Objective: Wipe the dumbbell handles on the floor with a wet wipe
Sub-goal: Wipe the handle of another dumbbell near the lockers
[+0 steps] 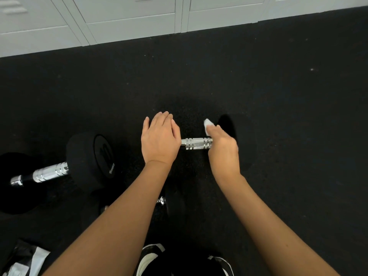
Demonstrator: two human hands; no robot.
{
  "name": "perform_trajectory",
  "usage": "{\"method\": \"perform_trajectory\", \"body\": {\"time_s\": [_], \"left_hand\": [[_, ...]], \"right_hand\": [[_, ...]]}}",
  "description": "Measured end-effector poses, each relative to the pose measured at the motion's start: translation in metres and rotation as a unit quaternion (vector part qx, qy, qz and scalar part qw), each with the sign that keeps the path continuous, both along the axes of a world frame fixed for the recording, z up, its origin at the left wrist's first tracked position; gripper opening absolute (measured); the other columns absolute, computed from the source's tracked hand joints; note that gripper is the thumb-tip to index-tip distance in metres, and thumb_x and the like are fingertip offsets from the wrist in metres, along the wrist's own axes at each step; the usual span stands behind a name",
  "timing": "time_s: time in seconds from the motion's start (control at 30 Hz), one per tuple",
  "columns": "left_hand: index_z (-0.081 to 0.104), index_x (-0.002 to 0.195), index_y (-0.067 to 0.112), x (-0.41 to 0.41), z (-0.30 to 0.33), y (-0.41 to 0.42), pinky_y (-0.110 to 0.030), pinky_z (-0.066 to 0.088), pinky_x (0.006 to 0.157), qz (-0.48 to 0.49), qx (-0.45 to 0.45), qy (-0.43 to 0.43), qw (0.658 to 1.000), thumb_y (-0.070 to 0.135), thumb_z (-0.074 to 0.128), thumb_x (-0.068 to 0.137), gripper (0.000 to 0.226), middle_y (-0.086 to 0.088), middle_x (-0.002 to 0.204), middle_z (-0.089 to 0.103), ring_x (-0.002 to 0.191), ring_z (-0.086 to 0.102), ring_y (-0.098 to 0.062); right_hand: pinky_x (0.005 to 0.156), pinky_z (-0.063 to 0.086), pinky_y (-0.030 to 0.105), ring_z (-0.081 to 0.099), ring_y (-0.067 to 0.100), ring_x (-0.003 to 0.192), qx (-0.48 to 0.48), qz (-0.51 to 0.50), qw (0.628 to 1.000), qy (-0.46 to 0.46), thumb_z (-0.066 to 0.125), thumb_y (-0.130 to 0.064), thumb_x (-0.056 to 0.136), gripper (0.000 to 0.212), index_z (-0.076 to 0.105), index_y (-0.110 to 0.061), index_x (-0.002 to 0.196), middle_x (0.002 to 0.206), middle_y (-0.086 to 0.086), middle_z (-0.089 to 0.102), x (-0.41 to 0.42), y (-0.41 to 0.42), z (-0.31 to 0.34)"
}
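A dumbbell lies crosswise on the black floor, its chrome handle (pixel 196 144) showing between my hands. My left hand (pixel 160 138) rests with flat fingers over the dumbbell's left head, which it hides. My right hand (pixel 224 148) is at the handle's right end and pinches a white wet wipe (pixel 208 125), whose corner sticks out above the fingers. The right head (pixel 227 124) shows as a dark shape behind that hand. A second dumbbell (pixel 85 156) with a chrome handle (pixel 49 173) lies to the left.
White lockers (pixel 127 18) line the wall at the far edge of the black rubber floor (pixel 278 96). A third chrome handle end (pixel 161 200) peeks out under my left forearm. A black and white packet (pixel 25 259) lies at bottom left; my shoes (pixel 151 255) are at the bottom.
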State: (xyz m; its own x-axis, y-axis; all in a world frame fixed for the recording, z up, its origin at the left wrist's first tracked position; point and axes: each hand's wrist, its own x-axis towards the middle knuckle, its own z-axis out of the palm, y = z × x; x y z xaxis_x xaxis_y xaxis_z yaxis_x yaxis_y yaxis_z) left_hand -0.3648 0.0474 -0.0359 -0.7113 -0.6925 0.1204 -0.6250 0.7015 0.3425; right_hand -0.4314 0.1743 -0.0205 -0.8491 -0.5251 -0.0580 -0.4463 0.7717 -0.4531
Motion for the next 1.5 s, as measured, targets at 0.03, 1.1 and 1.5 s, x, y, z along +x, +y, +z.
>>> {"method": "perform_trajectory", "body": {"time_s": [0.03, 1.1, 1.5], "left_hand": [[0.065, 0.115, 0.009, 0.000, 0.000, 0.000, -0.039, 0.032, 0.110, 0.000, 0.001, -0.002, 1.000, 0.029, 0.023, 0.092, 0.051, -0.004, 0.121, 0.064, 0.120, 0.054, -0.017], [0.062, 0.118, 0.009, -0.001, 0.001, -0.001, -0.040, 0.030, 0.112, -0.004, 0.018, -0.015, 1.000, 0.025, 0.032, 0.095, 0.041, -0.004, 0.125, 0.062, 0.123, 0.051, -0.016], [0.064, 0.115, 0.009, -0.002, 0.003, -0.002, -0.039, 0.031, 0.110, 0.001, 0.013, -0.006, 1.000, 0.029, 0.023, 0.093, 0.052, -0.004, 0.122, 0.063, 0.121, 0.053, -0.016]], "right_hand": [[0.115, 0.023, 0.032, 0.039, 0.026, 0.132, 0.071, 0.039, 0.997, -0.006, 0.042, 0.011, 0.087, 0.043, 0.052, -0.004, 0.126, 0.136, 0.013, 0.049, 0.000, -0.001, -0.005], [0.116, 0.012, 0.034, 0.019, 0.027, 0.143, 0.104, 0.176, 0.973, -0.107, 0.044, -0.001, 0.093, 0.039, 0.050, -0.006, 0.131, 0.149, 0.013, 0.033, -0.013, -0.009, -0.022], [0.113, 0.031, 0.042, 0.037, 0.028, 0.135, 0.047, 0.204, 0.977, -0.048, 0.050, 0.021, 0.079, 0.057, 0.049, -0.002, 0.131, 0.142, 0.014, 0.044, -0.013, 0.010, -0.037]]}}
